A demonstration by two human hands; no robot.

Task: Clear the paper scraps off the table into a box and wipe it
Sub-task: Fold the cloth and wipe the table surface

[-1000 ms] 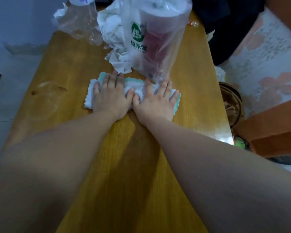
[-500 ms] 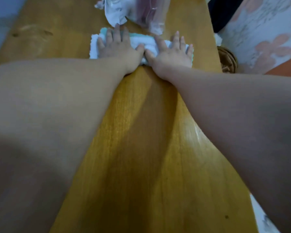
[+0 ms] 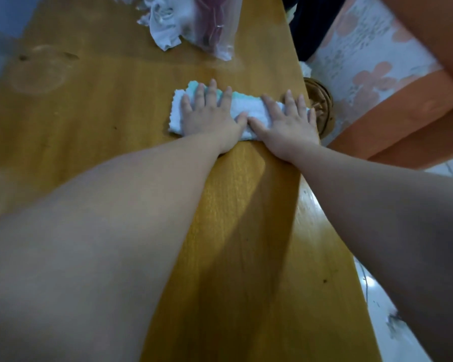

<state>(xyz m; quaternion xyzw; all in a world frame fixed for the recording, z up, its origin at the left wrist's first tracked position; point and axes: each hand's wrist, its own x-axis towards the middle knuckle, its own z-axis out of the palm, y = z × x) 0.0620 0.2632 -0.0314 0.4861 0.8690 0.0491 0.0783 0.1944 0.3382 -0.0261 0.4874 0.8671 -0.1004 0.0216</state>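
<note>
Both my hands lie flat and spread on the folded cloth, fingers open, pressing rather than gripping: my left hand on its left half, my right hand on its right half, thumbs nearly touching in the middle. The cloth sits on the counter close to the right-hand edge, and my right little finger looks to be just at that edge.

That is my first worry. With my weight leaning forward through open palms, a push to the right could carry the cloth's end over the edge, and my right hand could slip off with it toward the brown round thing that sits below, beside the counter.

The second is ahead of me. The crumpled paper and the plastic bag lie on the far end of the counter, apart from the cloth. If I wipe forward, the cloth would likely shove them along or off the far side instead of into a box, and I see no box from here. A damp cloth could also soak the paper and make it tear when I lift it.

A pale ring mark shows on the left part, so that side probably needs wiping too
</note>
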